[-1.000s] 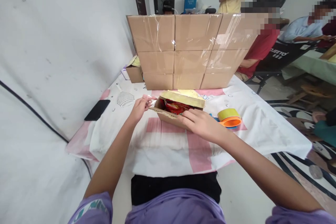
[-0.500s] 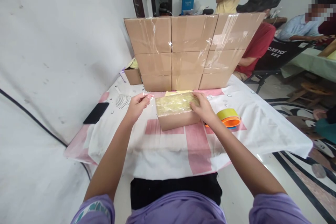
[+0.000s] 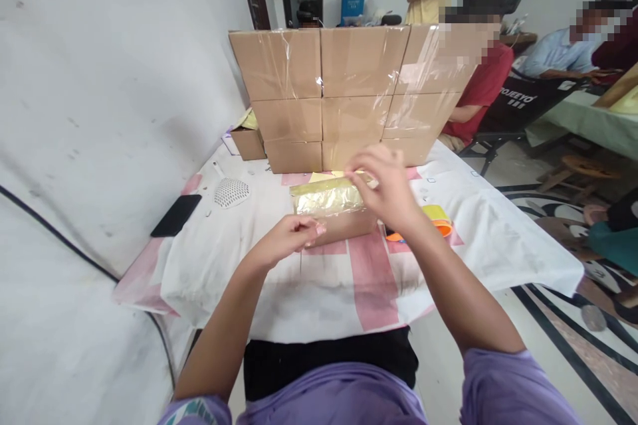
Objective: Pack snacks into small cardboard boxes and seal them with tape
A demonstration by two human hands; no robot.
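Note:
A small cardboard box lies on the table in front of me. Its yellowish top is covered with shiny clear tape. My left hand is closed in a pinch at the box's left front corner; whatever sits between its fingertips is too small to make out. Over the box's right end, my right hand is raised with bent fingers, smeared by motion. Whether it holds anything does not show. Just right of the box are a yellow-and-orange ring and some orange and blue pieces, partly behind my right forearm.
A wall of taped cardboard boxes stands at the table's back. On the left lie a white perforated scoop and a black phone, with an opened carton behind. Other people sit and stand beyond, one in a red shirt.
My left hand has moved right and down to the box's front corner. My right hand has let go of the box's right end and lifted above it.

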